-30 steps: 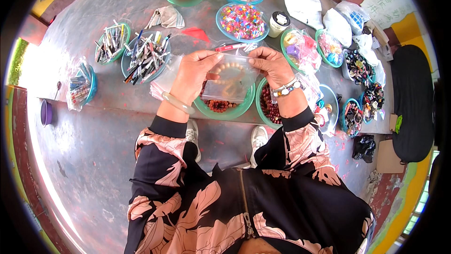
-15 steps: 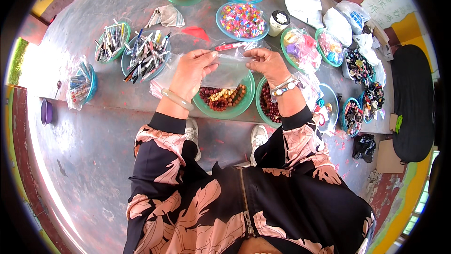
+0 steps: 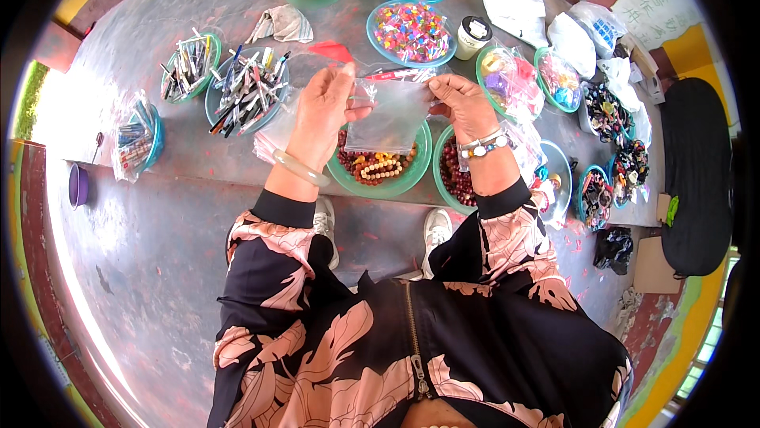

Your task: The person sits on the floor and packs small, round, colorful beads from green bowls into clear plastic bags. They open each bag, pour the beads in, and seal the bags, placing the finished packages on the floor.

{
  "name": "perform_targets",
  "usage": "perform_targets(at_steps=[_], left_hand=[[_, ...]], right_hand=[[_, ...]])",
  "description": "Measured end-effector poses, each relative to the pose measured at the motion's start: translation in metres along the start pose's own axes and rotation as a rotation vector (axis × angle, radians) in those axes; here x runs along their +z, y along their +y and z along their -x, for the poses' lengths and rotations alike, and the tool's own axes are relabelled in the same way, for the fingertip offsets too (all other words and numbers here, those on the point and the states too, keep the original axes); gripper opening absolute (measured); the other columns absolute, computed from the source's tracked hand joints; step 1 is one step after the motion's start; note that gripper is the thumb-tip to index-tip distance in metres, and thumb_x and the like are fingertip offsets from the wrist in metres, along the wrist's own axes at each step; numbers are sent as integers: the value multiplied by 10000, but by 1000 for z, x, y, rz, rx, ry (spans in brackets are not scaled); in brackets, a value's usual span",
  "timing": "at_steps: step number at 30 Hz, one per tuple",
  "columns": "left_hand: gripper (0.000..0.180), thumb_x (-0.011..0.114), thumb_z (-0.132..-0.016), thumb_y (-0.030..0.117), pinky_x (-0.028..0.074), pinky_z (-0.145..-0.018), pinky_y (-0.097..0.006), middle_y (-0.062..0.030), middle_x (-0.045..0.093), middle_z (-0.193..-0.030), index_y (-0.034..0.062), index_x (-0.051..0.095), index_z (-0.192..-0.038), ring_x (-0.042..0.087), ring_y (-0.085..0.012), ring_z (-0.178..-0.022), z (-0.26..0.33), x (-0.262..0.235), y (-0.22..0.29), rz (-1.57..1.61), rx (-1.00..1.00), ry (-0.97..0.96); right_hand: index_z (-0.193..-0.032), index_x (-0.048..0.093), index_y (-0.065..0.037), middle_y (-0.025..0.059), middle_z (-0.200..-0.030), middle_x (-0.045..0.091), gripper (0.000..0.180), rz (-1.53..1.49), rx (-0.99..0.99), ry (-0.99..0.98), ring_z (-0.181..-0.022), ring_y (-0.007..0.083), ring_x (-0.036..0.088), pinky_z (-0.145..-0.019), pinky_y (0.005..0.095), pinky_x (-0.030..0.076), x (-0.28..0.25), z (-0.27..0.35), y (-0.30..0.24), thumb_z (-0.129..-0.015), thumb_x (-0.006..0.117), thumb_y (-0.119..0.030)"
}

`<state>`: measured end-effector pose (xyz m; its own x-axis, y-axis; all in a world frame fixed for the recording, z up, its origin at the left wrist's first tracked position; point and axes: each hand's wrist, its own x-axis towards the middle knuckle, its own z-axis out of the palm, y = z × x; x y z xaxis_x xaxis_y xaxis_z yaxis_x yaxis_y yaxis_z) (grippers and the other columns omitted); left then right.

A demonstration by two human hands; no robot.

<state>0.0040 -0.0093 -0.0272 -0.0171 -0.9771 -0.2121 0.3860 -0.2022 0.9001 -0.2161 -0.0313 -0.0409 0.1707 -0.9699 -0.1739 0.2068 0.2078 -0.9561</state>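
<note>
A clear plastic bag hangs nearly flat between my two hands, its lower edge in front of a green bowl of beaded bracelets. My left hand is closed at the bag's upper left edge, its fingertips partly overlapping the film. At the upper right corner, my right hand pinches the bag between thumb and fingers. The bag looks empty. Dark red bead strings fill a second green bowl beside my right wrist. A red-and-white slim item lies just beyond the bag.
Bowls of pens stand to the left. Farther off is a blue bowl of colourful small pieces, with a lidded paper cup beside it. On the right are a bowl of wrapped items, white bags and baskets of dark items.
My left hand has shifted slightly up and left, with its fingers higher. The bag now hangs more upright and spread between my hands, showing more of its surface.
</note>
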Motion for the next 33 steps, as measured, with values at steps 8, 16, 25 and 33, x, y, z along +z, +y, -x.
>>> perform_targets(at_steps=[8,16,25,33], left_hand=[[103,557,-860,88,491,-682,-233,-56,600,-839,-9,591,-864,606,-144,-771,-3,-5,-8,-89,45,-71],[86,536,-862,53,506,-711,-251,-69,590,-836,-14,565,-816,600,-148,-774,-6,-4,-10,-29,74,-84],[113,520,-872,65,516,-725,-273,-60,563,-830,-31,559,-917,575,-137,-738,-9,-20,11,-48,243,209],[148,512,-882,98,513,-724,-272,-67,570,-850,-35,558,-929,584,-146,-754,-12,-9,12,-79,220,205]], right_hand=[[-907,625,-19,25,-755,613,196,-47,-89,72,-659,111,590,-597,231,486,6,-3,2,-823,630,-196],[-857,628,2,17,-706,604,118,245,-88,-26,-593,76,537,-548,207,435,-3,-9,6,-770,618,-77],[-870,634,16,77,-730,649,192,695,10,220,-584,122,593,-548,250,482,-95,-69,32,-733,597,-112],[-980,621,5,171,-987,621,470,1536,302,61,-910,316,591,-804,351,469,-112,-117,134,-727,609,-391]])
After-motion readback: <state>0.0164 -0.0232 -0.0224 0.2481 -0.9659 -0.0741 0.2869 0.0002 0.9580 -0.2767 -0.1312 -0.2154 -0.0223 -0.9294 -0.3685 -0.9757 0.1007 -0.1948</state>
